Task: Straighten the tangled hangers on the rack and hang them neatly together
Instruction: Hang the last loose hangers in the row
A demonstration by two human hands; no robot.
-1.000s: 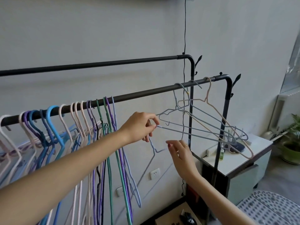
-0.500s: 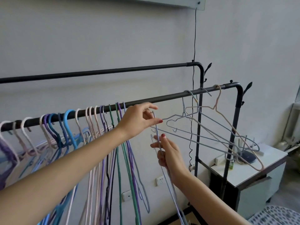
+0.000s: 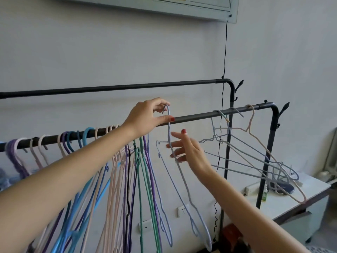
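While the left hand (image 3: 145,119) pinches the hook of the pale blue hanger (image 3: 182,172) just over the front rail (image 3: 200,115), right hand (image 3: 187,150) released beside its neck, this light, springy, snag-prone wire seems best held at hook or neck.

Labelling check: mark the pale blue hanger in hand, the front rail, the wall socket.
pale blue hanger (image 3: 182,177): head view, sloping arm.
front rail (image 3: 197,116): head view, bare bar.
wall socket (image 3: 182,210): head view, faceplate.
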